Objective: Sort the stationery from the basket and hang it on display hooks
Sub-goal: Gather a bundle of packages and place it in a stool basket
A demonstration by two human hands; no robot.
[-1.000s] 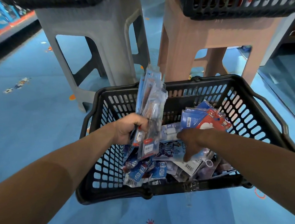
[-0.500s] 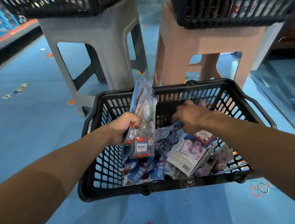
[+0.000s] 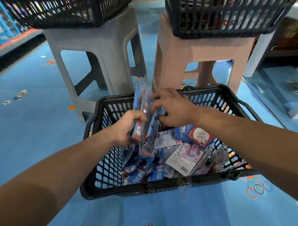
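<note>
Head view: looks steeply down, wide-angle, with blur toward the edges.
Floor (image 3: pixel 30 145): blue with small printed marks, running under everything in sight.
Stools: a grey stool (image 3: pixel 101 50) at the far left and a pink stool (image 3: pixel 193 55) just beside it on the right, both upright.
Upper baskets: black and slatted, the left upper basket (image 3: pixel 63 10) on the grey stool and the right upper basket (image 3: pixel 225 10) on the pink stool; their contents are too blurred to name.
Basket (image 3: pixel 160 185): black and slatted, standing on the floor just in front of the two stools, with a handle lying along its near rim.
Loose packets (image 3: pixel 167 142): piled flat and tilted in the bottom of the basket, with blue ones at the left, a white card (image 3: pixel 180 161) with a barcode in the middle and a red-edged card (image 3: pixel 200 136) at the right.
Bundle of packets (image 3: pixel 143 102): held roughly upright over the far left part of the basket, its tops rising above the far rim.
Right hand (image 3: pixel 176 108): close against the left hand, its curled fingertips pinching the bundle's right edge.
Left hand (image 3: pixel 126 129): fingers and thumb wrapped round the lower half of the bundle.
Ring mark (image 3: pixel 258 189): coloured linked rings printed on the floor near the basket's near right corner.
</note>
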